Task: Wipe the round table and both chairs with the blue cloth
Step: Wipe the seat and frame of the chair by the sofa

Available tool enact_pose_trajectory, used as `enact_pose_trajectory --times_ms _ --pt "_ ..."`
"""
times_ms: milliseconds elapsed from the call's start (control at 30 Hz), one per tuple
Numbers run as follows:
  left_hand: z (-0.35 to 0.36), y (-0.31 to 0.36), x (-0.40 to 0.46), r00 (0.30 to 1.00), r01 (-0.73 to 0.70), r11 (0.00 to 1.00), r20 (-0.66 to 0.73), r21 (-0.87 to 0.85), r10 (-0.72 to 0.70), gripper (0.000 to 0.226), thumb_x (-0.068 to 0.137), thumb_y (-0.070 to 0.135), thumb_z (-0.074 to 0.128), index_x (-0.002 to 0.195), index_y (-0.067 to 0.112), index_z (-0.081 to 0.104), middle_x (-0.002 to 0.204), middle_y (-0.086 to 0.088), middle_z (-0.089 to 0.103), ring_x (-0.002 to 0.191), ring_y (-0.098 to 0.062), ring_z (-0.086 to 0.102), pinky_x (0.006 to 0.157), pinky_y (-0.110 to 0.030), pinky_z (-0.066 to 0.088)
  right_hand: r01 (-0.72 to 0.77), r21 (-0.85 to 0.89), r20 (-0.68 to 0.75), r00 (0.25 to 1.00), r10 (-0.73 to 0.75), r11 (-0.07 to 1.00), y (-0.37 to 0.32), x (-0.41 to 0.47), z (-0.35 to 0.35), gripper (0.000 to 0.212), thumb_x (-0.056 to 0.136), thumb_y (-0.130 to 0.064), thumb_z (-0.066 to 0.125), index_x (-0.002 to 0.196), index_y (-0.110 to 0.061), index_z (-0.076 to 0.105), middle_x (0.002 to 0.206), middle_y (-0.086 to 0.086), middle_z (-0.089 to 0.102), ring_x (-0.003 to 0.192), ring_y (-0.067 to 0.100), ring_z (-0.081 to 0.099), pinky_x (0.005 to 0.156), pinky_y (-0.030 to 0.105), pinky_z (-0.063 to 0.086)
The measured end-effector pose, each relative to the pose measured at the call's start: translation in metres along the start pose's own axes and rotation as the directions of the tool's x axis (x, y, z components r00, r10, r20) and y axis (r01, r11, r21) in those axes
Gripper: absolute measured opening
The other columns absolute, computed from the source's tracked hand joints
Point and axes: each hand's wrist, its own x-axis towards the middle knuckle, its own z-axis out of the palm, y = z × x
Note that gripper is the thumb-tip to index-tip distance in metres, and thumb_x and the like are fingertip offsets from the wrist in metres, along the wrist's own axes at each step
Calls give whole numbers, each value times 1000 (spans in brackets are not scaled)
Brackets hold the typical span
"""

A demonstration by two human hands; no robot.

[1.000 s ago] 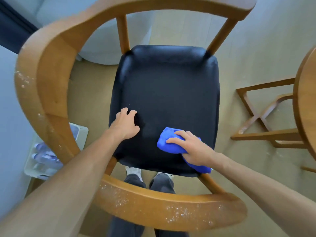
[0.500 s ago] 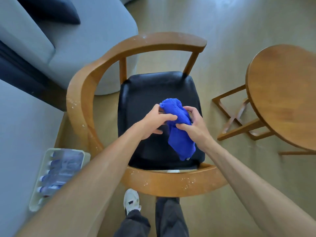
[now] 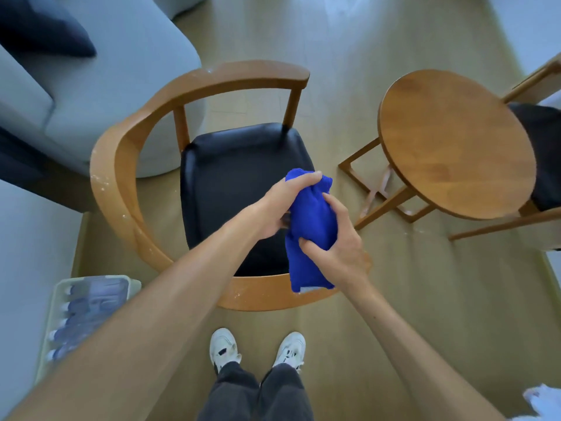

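I hold the blue cloth (image 3: 311, 220) bunched up in the air above the front right of a chair's black seat (image 3: 230, 177). My left hand (image 3: 280, 205) grips its upper part from the left. My right hand (image 3: 340, 241) grips its middle from the right, and the loose end hangs below. The chair has a curved wooden armrest frame (image 3: 118, 165) with pale specks on it. The round wooden table (image 3: 455, 141) stands to the right. A second chair with a black seat (image 3: 543, 147) shows partly behind the table at the right edge.
A light grey sofa (image 3: 91, 95) with a dark cushion fills the upper left. A clear tray of bottles (image 3: 88, 311) lies on the floor at the lower left. My white shoes (image 3: 224, 349) stand just before the chair. Something white lies at the lower right corner.
The cloth came off the seat, where my right hand pressed it, into both hands in the air. My view pulled back and up, bringing the table and second chair into sight.
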Motion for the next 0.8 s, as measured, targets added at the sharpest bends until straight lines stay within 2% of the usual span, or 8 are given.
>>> enact_pose_trajectory --times_ms 67,133,233,300,433,533,633,800 --pt "-12 -10 5 992 44 955 -126 292 -7 62 78 67 57 114 17 53 109 6 55 102 -15 52 90 -38 45 -67 -61 -29 997 66 996 23 -14 -14 68 67 -27 66 130 -41 43 126 -20 53 109 -5 51 84 6 39" --pt "-34 -25 7 966 85 889 -256 451 37 53 86 63 49 114 19 49 106 6 50 94 -14 50 86 -39 44 -109 -168 -26 994 107 980 57 -27 -28 66 69 -23 66 131 -35 47 131 -12 52 116 5 49 93 18 39" --pt "-60 -51 4 922 99 696 -329 711 205 41 91 51 46 116 19 50 116 1 51 103 -17 51 84 -36 44 -159 -432 -30 986 161 888 100 -40 -31 67 73 -17 73 134 -15 47 148 8 36 134 29 34 109 42 31" --pt "-69 -67 1 883 111 560 -340 821 323 39 95 44 42 120 16 50 123 -3 49 112 -21 46 91 -40 42 -181 -432 -92 983 156 884 110 -47 -15 68 72 -22 79 131 -5 48 149 15 33 137 34 32 110 50 28" --pt "-86 -85 -11 806 162 416 -363 895 467 39 98 36 38 124 11 52 128 -9 50 118 -27 43 97 -41 36 -193 -517 -249 966 69 834 83 -70 54 68 73 -45 76 123 -4 56 143 23 41 133 40 39 109 56 31" --pt "-97 -93 -22 764 197 407 -399 892 506 34 98 32 40 119 9 54 126 -12 51 119 -29 42 99 -42 34 -102 -569 -135 990 30 816 40 -94 131 67 74 -52 66 124 -9 58 142 26 43 131 42 42 107 56 35" --pt "-105 -95 -33 727 195 413 -413 890 548 29 97 27 43 114 6 55 123 -14 52 119 -31 41 100 -41 30 6 -596 31 999 15 803 -1 -107 196 74 71 -54 67 129 -13 51 142 25 44 132 40 43 105 56 38" --pt "-117 -84 -42 678 181 360 -381 915 629 28 97 23 45 113 3 56 120 -15 54 117 -32 43 99 -42 32 193 -539 101 981 -165 820 -4 -102 195 52 77 -42 68 120 -13 63 133 20 55 124 35 53 103 50 43"
